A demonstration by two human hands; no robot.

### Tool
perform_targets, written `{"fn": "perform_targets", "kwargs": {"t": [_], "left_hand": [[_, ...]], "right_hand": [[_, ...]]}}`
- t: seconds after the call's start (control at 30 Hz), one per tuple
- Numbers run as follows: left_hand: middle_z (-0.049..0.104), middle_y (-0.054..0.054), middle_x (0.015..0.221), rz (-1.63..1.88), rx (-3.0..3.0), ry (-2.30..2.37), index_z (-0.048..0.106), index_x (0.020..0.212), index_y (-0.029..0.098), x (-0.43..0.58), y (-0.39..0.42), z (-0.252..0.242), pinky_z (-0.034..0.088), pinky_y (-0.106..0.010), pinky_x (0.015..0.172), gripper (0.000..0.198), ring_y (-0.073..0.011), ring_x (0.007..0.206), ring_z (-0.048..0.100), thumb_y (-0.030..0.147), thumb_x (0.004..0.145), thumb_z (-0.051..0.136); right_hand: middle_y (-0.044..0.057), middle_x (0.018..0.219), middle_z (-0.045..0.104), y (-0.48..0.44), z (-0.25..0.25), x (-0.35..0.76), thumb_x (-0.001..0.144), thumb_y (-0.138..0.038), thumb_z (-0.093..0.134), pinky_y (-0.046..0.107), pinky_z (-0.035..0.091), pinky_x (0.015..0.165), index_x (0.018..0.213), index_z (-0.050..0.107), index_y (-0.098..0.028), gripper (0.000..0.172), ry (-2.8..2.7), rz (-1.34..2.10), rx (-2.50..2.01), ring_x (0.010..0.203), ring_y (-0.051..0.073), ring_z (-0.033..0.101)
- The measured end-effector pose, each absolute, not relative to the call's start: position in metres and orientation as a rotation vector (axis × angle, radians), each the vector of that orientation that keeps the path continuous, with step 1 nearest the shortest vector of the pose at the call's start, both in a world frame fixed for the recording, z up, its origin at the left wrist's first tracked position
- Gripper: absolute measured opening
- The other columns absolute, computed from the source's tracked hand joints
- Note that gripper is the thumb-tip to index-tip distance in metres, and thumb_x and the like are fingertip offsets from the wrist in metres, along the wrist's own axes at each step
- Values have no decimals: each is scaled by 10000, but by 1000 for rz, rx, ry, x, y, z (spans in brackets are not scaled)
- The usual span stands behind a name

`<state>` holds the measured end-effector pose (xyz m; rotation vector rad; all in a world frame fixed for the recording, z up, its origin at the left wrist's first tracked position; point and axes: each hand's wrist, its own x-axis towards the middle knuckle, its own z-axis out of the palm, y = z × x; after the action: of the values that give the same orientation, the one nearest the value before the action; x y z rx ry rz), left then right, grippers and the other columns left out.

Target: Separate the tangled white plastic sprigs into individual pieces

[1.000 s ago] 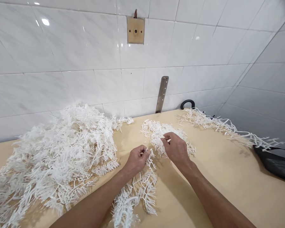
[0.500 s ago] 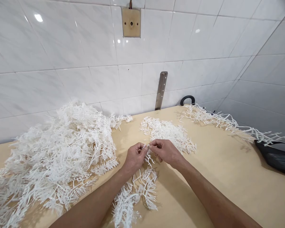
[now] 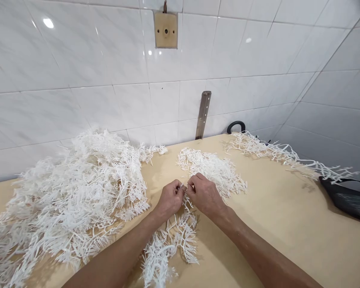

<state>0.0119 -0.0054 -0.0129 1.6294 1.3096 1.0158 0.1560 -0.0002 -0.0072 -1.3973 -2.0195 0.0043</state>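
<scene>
My left hand and my right hand meet in the middle of the wooden table, both pinched on the top end of a white branched plastic strip that trails down toward me between my forearms. A small heap of short white plastic pieces lies just behind my right hand. A big tangled heap of white plastic strips fills the left side of the table, close to my left hand.
More white branched strips run along the table's far right edge. A black bag sits at the right, and a black handle shows behind the table. A metal bar leans on the white tiled wall.
My right hand came back from the small heap to my left hand and now pinches the same strip end. The left hand has hardly moved.
</scene>
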Motion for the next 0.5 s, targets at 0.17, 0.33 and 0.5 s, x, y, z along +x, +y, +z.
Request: {"fn": "perform_targets", "kwargs": {"t": [0.17, 0.33, 0.5], "left_hand": [[450, 43, 603, 1092, 1611, 1269, 477, 667, 193, 10, -6, -12, 320, -245, 566, 205, -118, 583, 398, 321, 823, 513], [428, 48, 600, 1117, 1607, 1259, 471, 669, 194, 7, -5, -14, 304, -245, 564, 218, -117, 578, 378, 345, 820, 513], [445, 46, 598, 1083, 1602, 1269, 486, 676, 192, 7, -5, -15, 308, -241, 553, 207, -117, 573, 394, 341, 817, 517]], "right_hand": [[36, 706, 663, 2, -1, 155, 768, -151, 558, 251, 425, 559, 702, 638, -176, 107, -1883, 321, -1530, 625, 160, 598], [-11, 576, 661, 3, 10, 167, 783, -258, 545, 258, 459, 486, 760, 678, -210, 143, -1742, 932, -1545, 463, 157, 599], [14, 652, 683, 2, 6, 165, 799, -211, 541, 276, 456, 604, 736, 673, -205, 147, -1950, 527, -1479, 601, 174, 622]]}}
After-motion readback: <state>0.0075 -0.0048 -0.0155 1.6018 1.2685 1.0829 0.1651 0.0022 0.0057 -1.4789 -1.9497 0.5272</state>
